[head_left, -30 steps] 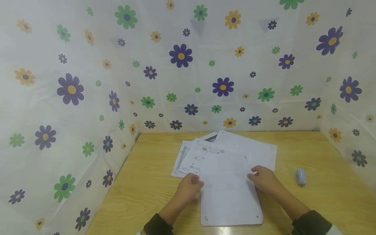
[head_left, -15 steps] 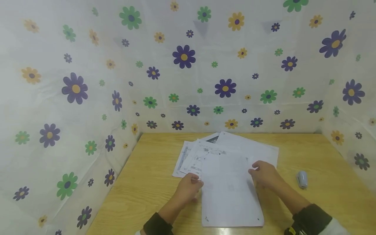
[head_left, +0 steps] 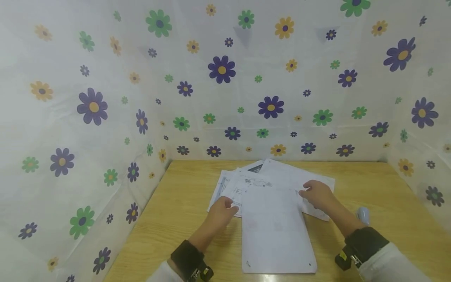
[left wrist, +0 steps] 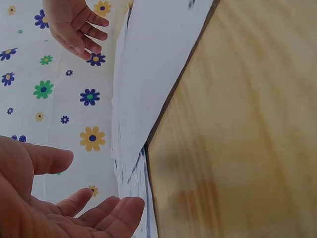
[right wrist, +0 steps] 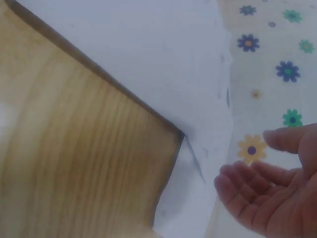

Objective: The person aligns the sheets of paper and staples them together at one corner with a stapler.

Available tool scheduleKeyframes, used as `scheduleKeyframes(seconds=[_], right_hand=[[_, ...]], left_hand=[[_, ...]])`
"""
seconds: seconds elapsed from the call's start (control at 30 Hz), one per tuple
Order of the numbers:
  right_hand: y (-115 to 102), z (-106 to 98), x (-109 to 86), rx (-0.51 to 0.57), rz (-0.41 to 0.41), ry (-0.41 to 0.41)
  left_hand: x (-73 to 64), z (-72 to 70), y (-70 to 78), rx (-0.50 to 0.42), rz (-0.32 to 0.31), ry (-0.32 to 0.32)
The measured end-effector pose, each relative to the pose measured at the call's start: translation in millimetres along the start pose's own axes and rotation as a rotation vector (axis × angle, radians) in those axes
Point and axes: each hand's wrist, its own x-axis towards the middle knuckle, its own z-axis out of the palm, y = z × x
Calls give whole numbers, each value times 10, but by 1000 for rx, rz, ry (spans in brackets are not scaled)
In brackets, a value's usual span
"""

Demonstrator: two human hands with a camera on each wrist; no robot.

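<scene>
A white sheet of paper [head_left: 276,235] with faint marks showing through lies upright before me on the table, overlapping other sheets at its far end. My left hand [head_left: 221,213] hovers just off its left edge. In the left wrist view, the fingers of the left hand [left wrist: 74,208] are loosely bent and hold nothing. Near the sheet's far right corner is my right hand [head_left: 318,194], above another blank-backed sheet [head_left: 318,180]. The right wrist view shows that right hand [right wrist: 277,193] with thumb apart from relaxed fingers and an empty palm.
Several printed sheets [head_left: 222,184] fan out beneath at the back left. A light blue stapler [head_left: 363,214] stands on the wooden table [head_left: 169,219] at right, partly covered by the right forearm. A flower-patterned white curtain [head_left: 197,98] encloses the table's back and sides.
Both hands have come away from the near sheet's side edges and moved up toward its far end. The sheet stays in place. The right forearm now covers part of the stapler.
</scene>
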Motion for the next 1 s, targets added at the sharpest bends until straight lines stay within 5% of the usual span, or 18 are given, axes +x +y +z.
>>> scheduleKeyframes(seconds=[0.17,0.53,1.0], right_hand=[[54,-6,189,-19,-65,15],[46,-58,521,-168,-105,-29],[114,35,866,-300,-81,-94]], left_hand=[[210,-93,17,82,16,29],[754,-161,12,411,-17,106],[1145,131,47,569,-119,124]])
